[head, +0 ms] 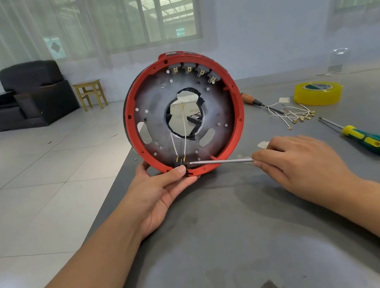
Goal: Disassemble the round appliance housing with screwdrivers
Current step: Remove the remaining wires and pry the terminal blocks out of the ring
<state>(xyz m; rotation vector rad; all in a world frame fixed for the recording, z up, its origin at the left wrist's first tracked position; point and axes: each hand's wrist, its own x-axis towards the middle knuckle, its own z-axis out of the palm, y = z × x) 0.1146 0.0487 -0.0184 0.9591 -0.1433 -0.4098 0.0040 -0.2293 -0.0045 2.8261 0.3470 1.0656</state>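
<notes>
The round housing point(228, 113), a red ring with a grey metal plate and a central hole, stands on its edge on the grey table, its open side facing me. My left hand point(161, 192) grips its bottom rim, thumb on a small black part where two white wires end. My right hand point(303, 164) holds a screwdriver point(221, 162); only the thin metal shaft shows, its tip at that black part. The handle is hidden inside my fingers.
To the right on the table point(222, 237) lie a green-and-yellow screwdriver point(366, 139), a wooden-handled screwdriver point(254, 101), a bunch of loose white wires with brass terminals point(298, 115) and a yellow tape roll point(317, 93). The table's left edge runs just beside the housing.
</notes>
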